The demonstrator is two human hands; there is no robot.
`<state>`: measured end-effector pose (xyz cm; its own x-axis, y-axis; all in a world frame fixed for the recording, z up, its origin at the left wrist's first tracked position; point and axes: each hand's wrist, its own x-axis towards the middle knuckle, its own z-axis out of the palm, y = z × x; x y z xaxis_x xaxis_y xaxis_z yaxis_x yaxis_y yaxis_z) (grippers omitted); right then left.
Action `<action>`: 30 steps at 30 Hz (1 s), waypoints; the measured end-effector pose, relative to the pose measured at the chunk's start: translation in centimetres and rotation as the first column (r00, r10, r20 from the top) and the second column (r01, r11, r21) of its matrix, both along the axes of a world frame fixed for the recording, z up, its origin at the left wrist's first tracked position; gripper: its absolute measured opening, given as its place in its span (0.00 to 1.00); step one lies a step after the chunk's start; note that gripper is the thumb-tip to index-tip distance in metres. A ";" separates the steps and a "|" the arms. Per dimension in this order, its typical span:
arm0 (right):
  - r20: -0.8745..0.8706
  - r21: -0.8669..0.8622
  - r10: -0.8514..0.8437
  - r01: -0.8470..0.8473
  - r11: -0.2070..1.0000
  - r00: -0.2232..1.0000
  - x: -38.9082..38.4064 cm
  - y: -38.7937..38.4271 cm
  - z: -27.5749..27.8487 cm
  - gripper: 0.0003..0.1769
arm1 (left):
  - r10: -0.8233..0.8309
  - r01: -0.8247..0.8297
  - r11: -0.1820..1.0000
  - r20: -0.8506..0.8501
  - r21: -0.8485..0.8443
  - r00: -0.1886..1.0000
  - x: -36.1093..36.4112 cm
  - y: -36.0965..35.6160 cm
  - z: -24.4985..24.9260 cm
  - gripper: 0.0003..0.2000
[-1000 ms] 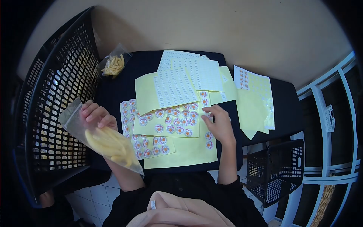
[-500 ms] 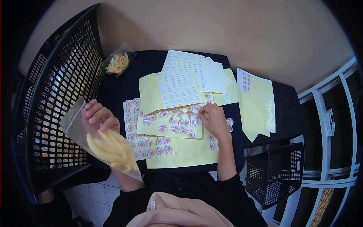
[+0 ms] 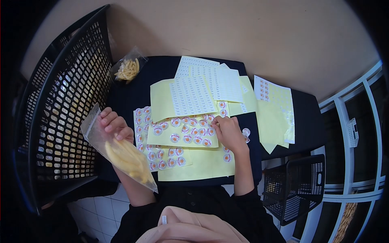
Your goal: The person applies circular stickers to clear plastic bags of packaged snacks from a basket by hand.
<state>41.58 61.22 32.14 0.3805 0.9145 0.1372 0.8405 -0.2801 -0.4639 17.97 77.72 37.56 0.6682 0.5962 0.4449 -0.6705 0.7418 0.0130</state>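
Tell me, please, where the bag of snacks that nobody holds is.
The bag of snacks lies in the head view at the far left corner of the dark table, beside the black crate and beyond the yellow sticker sheets.

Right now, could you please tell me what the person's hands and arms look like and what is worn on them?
The left hand and right hand are bare: no gloves, and no watch shows at either wrist. The black left sleeve and right sleeve stop near the elbows, leaving the arms below them uncovered.
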 end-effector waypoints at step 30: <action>-0.732 0.602 0.430 0.206 0.772 0.528 -7.4 1.3 6.7 0.51 | 0.616 -0.130 0.691 -0.485 0.711 0.621 4.3 -5.5 1.8 0.27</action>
<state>34.14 62.51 38.84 0.5021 0.8053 0.3154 0.0034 0.3629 -0.9318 22.31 72.22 39.35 0.6810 0.6556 0.3261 -0.5030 0.0951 0.8590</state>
